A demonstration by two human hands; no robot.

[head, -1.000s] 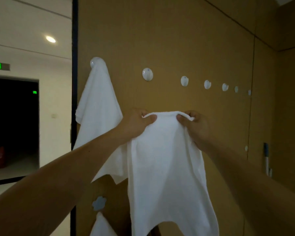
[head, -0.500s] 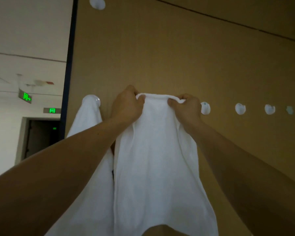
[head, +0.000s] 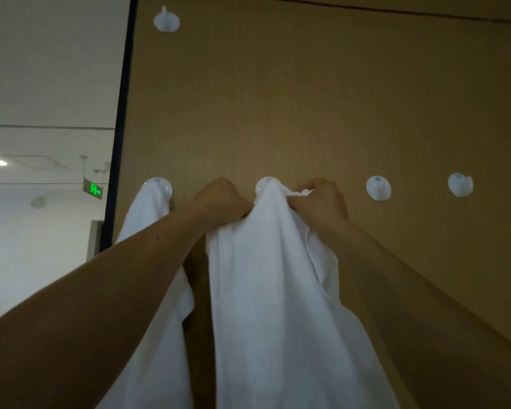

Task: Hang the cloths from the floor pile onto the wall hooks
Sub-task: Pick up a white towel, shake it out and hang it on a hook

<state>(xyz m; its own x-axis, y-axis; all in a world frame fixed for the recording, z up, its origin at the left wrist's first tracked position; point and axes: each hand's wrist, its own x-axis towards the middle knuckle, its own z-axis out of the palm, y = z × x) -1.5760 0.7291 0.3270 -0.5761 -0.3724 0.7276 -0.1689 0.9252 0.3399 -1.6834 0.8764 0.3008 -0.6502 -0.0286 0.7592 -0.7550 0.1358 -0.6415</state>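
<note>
Both hands are curled tight on the white cloth (head: 272, 284): your left hand (head: 223, 202) and right hand (head: 322, 202) bunch its top edge either side of the round hook (head: 261, 187), likely so the span catches the peg. The fabric is soft and limp, in long folds. Left of that hook is a hung cloth (head: 148, 231); right of it, a bare glossy hook (head: 378, 188).

Your left hand (head: 222, 202) and right hand (head: 322, 202) either side of second hook (head: 261, 185) on wall panel (head: 307, 98), both gripping top of cloth (head: 272, 290), which lies over that hook and hangs between your forearms. Left of it, hung cloth (head: 148, 219) on first hook (head: 165, 187), behind your left forearm. Third hook (head: 378, 188) and fourth hook (head: 460, 185) to right. Upper hook (head: 166, 21) above first. Exit sign (head: 93, 188) left of panel edge
</note>
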